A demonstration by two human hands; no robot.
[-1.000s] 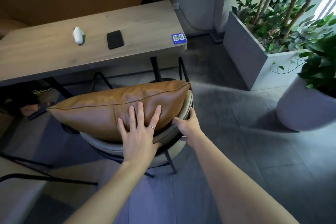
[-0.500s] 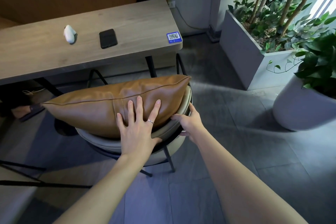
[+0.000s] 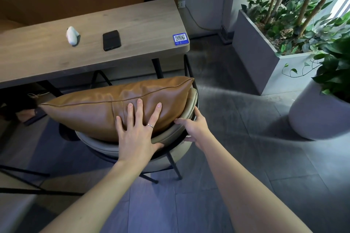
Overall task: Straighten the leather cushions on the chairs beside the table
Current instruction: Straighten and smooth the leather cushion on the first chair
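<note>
The left hand (image 3: pixel 137 130) lies flat and open on the brown cushion (image 3: pixel 106 108) to press it down (it looks puffy), while the right hand (image 3: pixel 195 127) grips the chair (image 3: pixel 170 138) rim, likely to steady it.

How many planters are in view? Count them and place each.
2. A rectangular grey planter stands by the wall right of the table; a round pale planter sits at the right edge, partly cropped. Others may lie outside the frame.

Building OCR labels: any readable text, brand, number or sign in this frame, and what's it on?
No text is legible.
Blue sticker on the table corner: a QR code with small white print below it, too small to read.
Phone: dark face, no brand visible.
White object on the table: no marking visible.
Cushion, chair and planters: no labels visible.
</note>
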